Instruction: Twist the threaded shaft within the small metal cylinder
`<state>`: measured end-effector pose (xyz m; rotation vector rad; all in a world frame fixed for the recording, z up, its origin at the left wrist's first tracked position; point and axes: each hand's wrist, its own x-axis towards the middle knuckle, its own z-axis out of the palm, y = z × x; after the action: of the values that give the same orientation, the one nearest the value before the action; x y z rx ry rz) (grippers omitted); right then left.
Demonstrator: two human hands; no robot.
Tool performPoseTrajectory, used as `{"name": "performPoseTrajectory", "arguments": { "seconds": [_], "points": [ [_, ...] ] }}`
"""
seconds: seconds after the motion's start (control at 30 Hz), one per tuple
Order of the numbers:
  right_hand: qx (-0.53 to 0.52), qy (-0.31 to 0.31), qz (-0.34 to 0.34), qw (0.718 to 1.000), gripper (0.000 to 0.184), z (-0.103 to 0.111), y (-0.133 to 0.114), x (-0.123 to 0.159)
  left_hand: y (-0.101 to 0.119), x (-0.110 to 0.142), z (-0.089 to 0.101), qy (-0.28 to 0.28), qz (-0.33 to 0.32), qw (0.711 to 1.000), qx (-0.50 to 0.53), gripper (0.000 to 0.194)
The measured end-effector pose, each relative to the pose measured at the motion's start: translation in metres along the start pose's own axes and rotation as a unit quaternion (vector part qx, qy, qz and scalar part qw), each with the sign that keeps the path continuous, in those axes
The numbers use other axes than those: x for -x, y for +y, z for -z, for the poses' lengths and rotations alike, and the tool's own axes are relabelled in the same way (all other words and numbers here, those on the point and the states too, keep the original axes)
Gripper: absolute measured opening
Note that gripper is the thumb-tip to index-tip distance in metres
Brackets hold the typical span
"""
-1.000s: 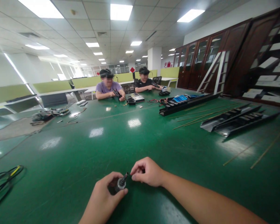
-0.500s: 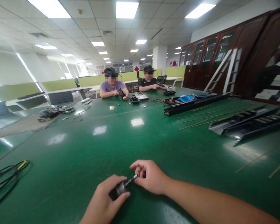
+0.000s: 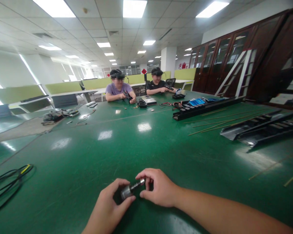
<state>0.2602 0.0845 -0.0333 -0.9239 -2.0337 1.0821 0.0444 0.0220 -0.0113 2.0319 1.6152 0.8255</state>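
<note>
My left hand point(image 3: 109, 201) is closed around a metal cylindrical part point(image 3: 126, 192), with thumb and index finger on opposite sides of its thick, silvery body. A thinner ribbed shaft point(image 3: 136, 186) sticks out of the body, tilted up to the right and ending in a bright tip. My right hand point(image 3: 161, 188) is at that tip with bent fingers. Its index finger passes over the tip, and its thumb is below and apart. Whether a fingertip touches the tip, I cannot tell. Both hands are just above the green table point(image 3: 100, 156).
A coiled black cable point(image 3: 12, 178) with a yellow tag lies at left. Black metal channels point(image 3: 236, 130) and thin rods point(image 3: 217, 125) lie at right. Across the table, two people point(image 3: 119, 89) handle dark tools. A pile of parts point(image 3: 58, 116) is at far left; a ladder point(image 3: 243, 73) stands behind.
The shaft has turned from pointing steeply up to leaning right, toward my right hand. My right thumb has moved away from its index finger. The view has shifted slightly left.
</note>
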Motion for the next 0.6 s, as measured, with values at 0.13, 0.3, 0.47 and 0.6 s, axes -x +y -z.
{"name": "performPoseTrajectory", "arguments": {
  "seconds": [0.13,0.3,0.47,0.6],
  "points": [
    [-0.001,0.001,0.000,1.000,0.042,0.0003,-0.0013,0.0008,-0.0027,-0.0004,-0.0012,0.007,-0.013,1.000,0.010,0.021],
    [0.008,0.005,0.010,1.000,0.035,-0.0012,-0.0013,0.0013,-0.0060,0.0002,-0.0039,0.012,-0.022,0.999,0.020,0.023],
    [0.015,0.002,0.025,1.000,0.029,-0.0013,-0.0023,0.0027,-0.0026,0.0000,-0.0036,-0.008,-0.016,0.999,0.028,0.021],
    [0.013,0.004,0.026,1.000,0.027,-0.0009,-0.0049,0.0037,0.0007,0.0007,-0.0035,-0.005,-0.014,0.999,0.028,0.021]
  ]
}}
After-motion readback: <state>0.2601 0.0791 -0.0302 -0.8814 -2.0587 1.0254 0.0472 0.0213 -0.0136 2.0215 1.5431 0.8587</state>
